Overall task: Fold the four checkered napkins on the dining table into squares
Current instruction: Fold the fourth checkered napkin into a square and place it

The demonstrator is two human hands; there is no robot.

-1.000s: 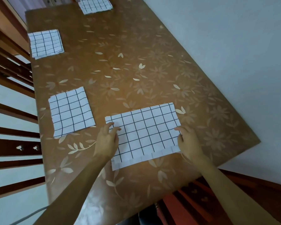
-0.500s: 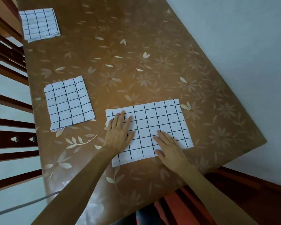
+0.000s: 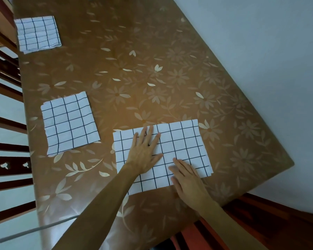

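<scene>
Both hands have slid inward since a second ago, the left hand (image 3: 144, 152) and right hand (image 3: 187, 179) now pressing flat, fingers spread and gripping nothing, on the half-folded napkin (image 3: 181, 141) at the table (image 3: 170, 78) edge, beside two folded squares (image 3: 70, 121) (image 3: 38, 32).

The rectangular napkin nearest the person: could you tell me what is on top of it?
Both hands lie flat on the rectangular napkin: the left hand and the right hand. The cloth beneath them is hidden.
</scene>
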